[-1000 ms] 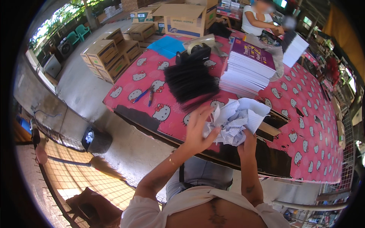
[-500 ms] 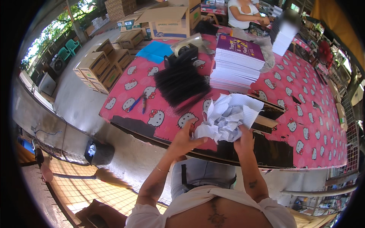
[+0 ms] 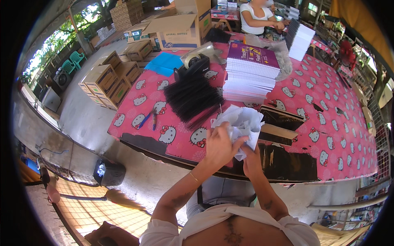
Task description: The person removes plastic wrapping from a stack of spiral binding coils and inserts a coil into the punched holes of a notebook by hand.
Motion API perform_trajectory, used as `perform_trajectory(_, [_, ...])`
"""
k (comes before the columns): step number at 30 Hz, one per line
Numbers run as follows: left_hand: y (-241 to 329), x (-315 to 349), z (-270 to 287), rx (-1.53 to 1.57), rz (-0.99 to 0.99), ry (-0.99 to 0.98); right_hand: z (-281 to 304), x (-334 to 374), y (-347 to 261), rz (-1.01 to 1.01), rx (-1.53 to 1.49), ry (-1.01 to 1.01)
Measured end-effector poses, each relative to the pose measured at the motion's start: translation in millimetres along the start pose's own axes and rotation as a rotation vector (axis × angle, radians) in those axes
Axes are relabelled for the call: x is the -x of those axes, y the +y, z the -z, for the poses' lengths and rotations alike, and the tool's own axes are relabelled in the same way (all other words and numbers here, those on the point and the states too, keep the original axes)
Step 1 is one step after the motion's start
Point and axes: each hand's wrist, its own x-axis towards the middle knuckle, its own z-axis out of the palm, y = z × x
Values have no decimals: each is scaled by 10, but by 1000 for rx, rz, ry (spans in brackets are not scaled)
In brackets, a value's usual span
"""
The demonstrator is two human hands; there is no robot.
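A wad of crumpled white paper (image 3: 249, 119) is squeezed between my two hands over the table's near edge. My left hand (image 3: 221, 143) presses its left side with the fingers curled over it. From below and to the right, my right hand (image 3: 251, 159) grips the same wad, its fingers partly hidden. Just beyond the paper rises a stack of spiral notebooks (image 3: 249, 84) with a purple cover on top. Left of the stack lies a heap of black binding coils (image 3: 191, 98). A small tool with a blue handle (image 3: 144, 119) rests farther left.
A tape dispenser (image 3: 193, 67) and a blue sheet (image 3: 164, 64) sit behind the coils. Cardboard pieces (image 3: 277, 133) lie right of the paper. A black bin (image 3: 110, 173) stands on the floor at left, near a broom (image 3: 125, 199). Another person (image 3: 255, 19) works across the table.
The paper wad has been squeezed into a smaller, tighter bundle. My left hand has moved right and up onto it, and both hands are now closer together.
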Motion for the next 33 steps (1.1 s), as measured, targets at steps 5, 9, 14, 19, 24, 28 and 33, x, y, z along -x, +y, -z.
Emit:
perform_trajectory(5, [27, -296, 67, 200, -52, -540, 139, -21, 165, 90, -139, 36])
perform_trajectory(9, [-95, -573, 226, 573, 208, -1163, 151, -100, 62, 180, -80, 24])
perform_trajectory(14, [-897, -1586, 238, 528, 204, -509, 326, -250, -184, 103, 86, 90])
perform_trajectory(19, [-1094, -1640, -140, 550, 151, -270, 488, -425, -289, -211, -171, 62])
perform_trajectory(24, [-889, -167, 207, 401, -380, -53, 481, -461, -429, -339, -376, -14])
perform_trajectory(28, [-699, 82, 301, 165, -515, -185, 313, -317, -334, -526, -248, -205])
perform_trajectory(33, [-494, -300, 350, 382, -391, -163, 338, -297, -153, -108, 235, -350])
